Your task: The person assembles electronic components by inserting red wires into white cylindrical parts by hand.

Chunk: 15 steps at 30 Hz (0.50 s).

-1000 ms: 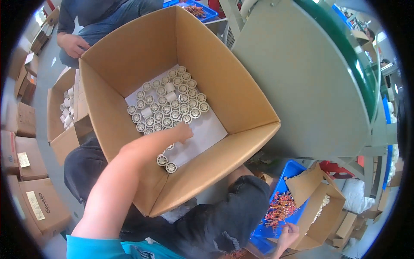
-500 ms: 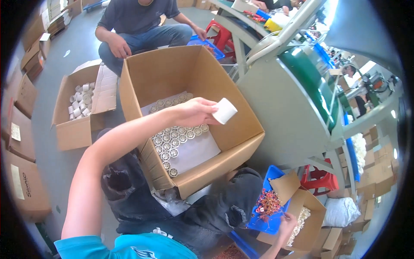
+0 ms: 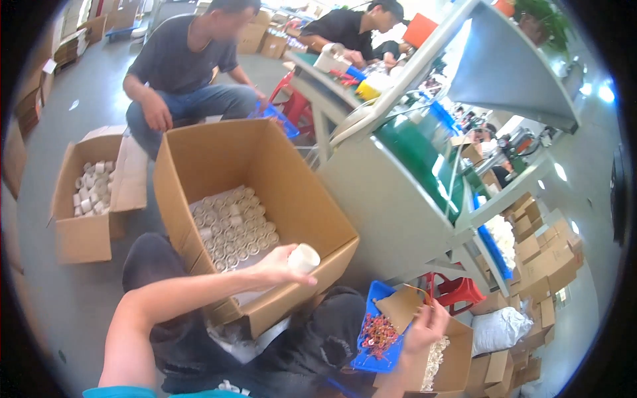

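Observation:
My left hand (image 3: 277,266) is closed round a short white cylinder (image 3: 305,257), above the near right wall of a large cardboard box (image 3: 312,189). On the box's floor stand rows of round white pieces (image 3: 242,229) over a pale sheet. At the lower right, my right hand (image 3: 426,326) pinches a thin reddish-orange wire (image 3: 419,290), which sticks up from the fingertips. Beneath that hand lies a blue tray (image 3: 361,361) with a tangle of red wired parts (image 3: 379,335); a cardboard flap (image 3: 391,308) covers part of it.
To the left stands an open carton (image 3: 83,239) of white cylinders (image 3: 95,189). A seated person (image 3: 182,69) is beyond the large box. A grey machine with a green belt (image 3: 418,159) rises at right. Near my right hand are a carton of cream pieces (image 3: 434,361) and a red stool (image 3: 454,292).
The view has shifted upward and right. My left hand has drawn the white cylinder back toward the box's near edge. My right hand has lifted a wire out from the tray.

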Each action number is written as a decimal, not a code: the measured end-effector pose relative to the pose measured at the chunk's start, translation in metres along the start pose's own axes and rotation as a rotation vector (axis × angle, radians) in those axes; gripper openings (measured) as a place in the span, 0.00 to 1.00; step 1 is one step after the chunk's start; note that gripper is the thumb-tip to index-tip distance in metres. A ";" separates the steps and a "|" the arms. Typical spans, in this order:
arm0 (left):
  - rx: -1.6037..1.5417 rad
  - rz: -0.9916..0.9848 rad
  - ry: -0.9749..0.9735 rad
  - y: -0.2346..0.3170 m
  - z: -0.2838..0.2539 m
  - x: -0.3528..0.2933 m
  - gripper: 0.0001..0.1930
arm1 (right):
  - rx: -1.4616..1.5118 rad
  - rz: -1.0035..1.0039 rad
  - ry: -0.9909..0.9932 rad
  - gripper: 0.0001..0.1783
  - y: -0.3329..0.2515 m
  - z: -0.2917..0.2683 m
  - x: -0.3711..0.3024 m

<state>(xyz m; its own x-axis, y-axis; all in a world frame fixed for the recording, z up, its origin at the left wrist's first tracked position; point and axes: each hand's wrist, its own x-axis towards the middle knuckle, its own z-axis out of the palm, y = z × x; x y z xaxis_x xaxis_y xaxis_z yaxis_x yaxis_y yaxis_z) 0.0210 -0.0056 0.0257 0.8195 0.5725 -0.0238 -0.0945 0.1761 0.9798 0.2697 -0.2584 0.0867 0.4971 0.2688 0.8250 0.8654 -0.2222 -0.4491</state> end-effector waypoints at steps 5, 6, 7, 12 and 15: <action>0.291 0.276 0.050 0.008 -0.009 0.004 0.31 | 0.498 0.159 -0.423 0.11 -0.065 0.091 -0.003; 0.470 0.447 0.144 0.010 -0.013 0.004 0.31 | 0.482 0.111 -0.536 0.11 -0.072 0.107 -0.003; 0.449 0.462 0.111 0.011 -0.018 0.006 0.31 | 0.473 0.081 -0.623 0.11 -0.082 0.120 -0.003; 0.587 0.556 0.047 0.021 -0.044 -0.004 0.29 | 0.597 0.205 -1.075 0.14 -0.108 0.180 -0.005; 0.356 0.158 -0.131 0.017 -0.055 -0.009 0.28 | 0.643 0.231 -1.105 0.14 -0.115 0.190 -0.006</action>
<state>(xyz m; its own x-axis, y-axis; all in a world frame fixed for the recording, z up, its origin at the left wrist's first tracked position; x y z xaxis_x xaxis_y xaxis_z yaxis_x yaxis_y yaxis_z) -0.0192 0.0362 0.0319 0.8780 0.4591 0.1353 -0.0423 -0.2071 0.9774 0.1790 -0.0566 0.0684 0.1593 0.9789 0.1279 0.4750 0.0376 -0.8792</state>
